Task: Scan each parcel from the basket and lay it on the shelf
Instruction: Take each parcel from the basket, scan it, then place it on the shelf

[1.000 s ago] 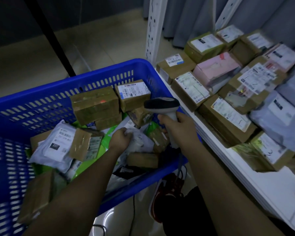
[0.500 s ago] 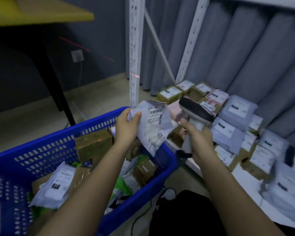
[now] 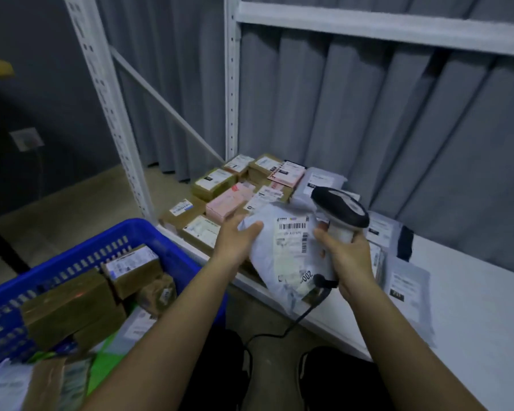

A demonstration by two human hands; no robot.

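My left hand [image 3: 237, 237] grips the left edge of a grey poly-bag parcel [image 3: 282, 253] with a white barcode label, held above the front edge of the white shelf [image 3: 472, 295]. To its right, my right hand [image 3: 346, 259] holds a black-and-white barcode scanner [image 3: 340, 210] by the handle, its head just above the parcel's top right corner. The blue plastic basket [image 3: 166, 232] sits at lower left with several brown boxes and bags inside.
Several brown boxes, pink boxes [image 3: 229, 200] and grey bags [image 3: 410, 292] lie on the shelf's left and middle. White uprights [image 3: 230, 84] and a diagonal brace frame the shelf; an upper shelf board [image 3: 383, 25] runs overhead. The scanner cable [image 3: 297, 320] hangs toward the floor.
The view swung right from the basket to the shelf. My left hand carried the grey parcel out of the basket and over the shelf edge; the scanner moved along on its right.
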